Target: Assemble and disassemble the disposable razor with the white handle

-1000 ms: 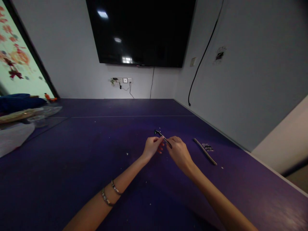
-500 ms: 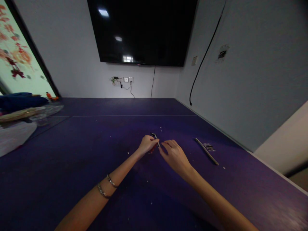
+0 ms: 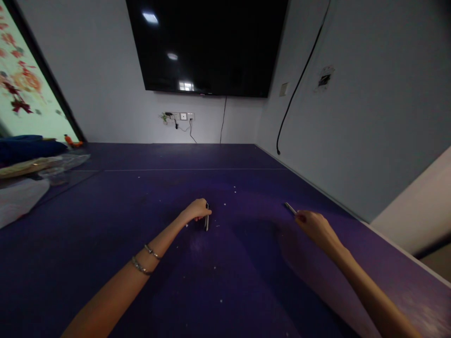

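Here's your left hand (image 3: pixel 199 209), out over the middle of the purple surface (image 3: pixel 116 234), thumb and fingers pinching a small dark-and-pale tool (image 3: pixel 206 224); its slim length hangs almost straight down below your fingertips, and whether that lower end touches the surface you can't tell from here. Two bracelets (image 3: pixel 140 266) ring that forearm, one just above the other. Across to the right, well apart, your right hand (image 3: pixel 314 223) is down at the long pale strip (image 3: pixel 290 208), fingers curled in close around it, the far end poking out beyond them on a slant while your hand hides the rest; whether those fingers have actually closed on it, you can't tell. Between your two hands, little white specks (image 3: pixel 224 204) dot the purple, a few more scattered nearer to you, and a broad shadow spreads beside your right arm. Away at the far left edge, a whitish plastic bag (image 3: pixel 23 202) lies in front of a bundle of blue cloth (image 3: pixel 31 148), with a small orange object (image 3: pixel 73 141) just beyond. Straight ahead, the big dark television (image 3: pixel 211 51) hangs over a row of wall sockets (image 3: pixel 183 116), lights glinting on its screen, and on the right-hand wall a black cable (image 3: pixel 298 89) dangles down towards the edge of the surface.
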The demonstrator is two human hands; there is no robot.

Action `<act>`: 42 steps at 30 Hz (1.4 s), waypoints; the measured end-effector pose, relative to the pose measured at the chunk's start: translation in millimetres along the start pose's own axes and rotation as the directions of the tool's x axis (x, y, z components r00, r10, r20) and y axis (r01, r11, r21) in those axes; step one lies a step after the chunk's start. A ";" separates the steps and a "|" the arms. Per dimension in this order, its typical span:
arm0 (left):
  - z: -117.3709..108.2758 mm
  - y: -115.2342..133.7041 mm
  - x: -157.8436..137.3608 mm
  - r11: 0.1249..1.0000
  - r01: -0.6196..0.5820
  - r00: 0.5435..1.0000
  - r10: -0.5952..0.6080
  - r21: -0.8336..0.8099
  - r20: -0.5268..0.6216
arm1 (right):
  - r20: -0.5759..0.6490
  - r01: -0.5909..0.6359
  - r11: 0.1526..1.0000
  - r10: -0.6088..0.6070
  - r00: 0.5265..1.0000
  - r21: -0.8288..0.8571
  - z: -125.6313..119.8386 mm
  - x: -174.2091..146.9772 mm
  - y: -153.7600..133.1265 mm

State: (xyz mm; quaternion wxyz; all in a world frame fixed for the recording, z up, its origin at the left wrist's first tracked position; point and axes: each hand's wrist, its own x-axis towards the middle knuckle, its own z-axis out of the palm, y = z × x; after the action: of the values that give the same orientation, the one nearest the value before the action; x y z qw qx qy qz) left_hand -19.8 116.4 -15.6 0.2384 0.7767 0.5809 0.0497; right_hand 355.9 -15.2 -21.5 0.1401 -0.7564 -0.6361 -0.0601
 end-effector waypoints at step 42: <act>40.2 14.0 -34.5 0.962 0.090 0.974 -0.031 0.257 -0.224 | 0.217 0.259 0.966 -0.252 0.943 -0.004 27.0 -0.2 -181.1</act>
State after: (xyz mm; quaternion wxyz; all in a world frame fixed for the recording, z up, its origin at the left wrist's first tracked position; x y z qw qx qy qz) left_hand -4.3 68.9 -38.2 0.0684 0.7733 0.6284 0.0489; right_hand 176.3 19.8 -22.7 0.0492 -0.6718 -0.7391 -0.0061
